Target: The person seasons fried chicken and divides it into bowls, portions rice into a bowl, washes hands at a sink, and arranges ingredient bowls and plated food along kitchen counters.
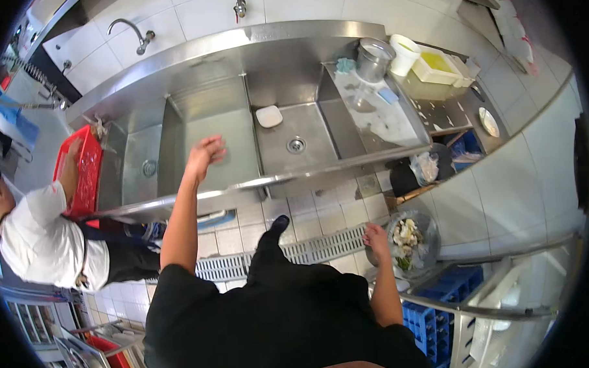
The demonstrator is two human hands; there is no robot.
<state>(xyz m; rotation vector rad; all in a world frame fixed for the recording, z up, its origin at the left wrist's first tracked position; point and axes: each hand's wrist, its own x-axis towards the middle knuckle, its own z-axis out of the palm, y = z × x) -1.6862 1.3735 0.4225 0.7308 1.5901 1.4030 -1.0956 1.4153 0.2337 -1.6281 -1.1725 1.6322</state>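
Note:
My left hand [207,156] is stretched out over the middle basin [231,121], which looks filled with cloudy water. Its fingers are loosely bent and slightly apart, with nothing visible in them. A white dish [269,117] lies in the right-hand basin [290,158], near its left wall and a round drain [296,145]. Low at my side hangs my right hand [376,239], fingers loose and holding nothing I can see. Close to it stands a lined waste bin [429,244] containing food scraps [407,238].
A person in a white shirt [40,225] works at a red crate [86,175] on the left. On the right drainboard are a metal pot [374,59] and a blue sponge [388,95]. Behind them stands a white bucket [404,55]. Blue crates [429,325] sit behind my right arm.

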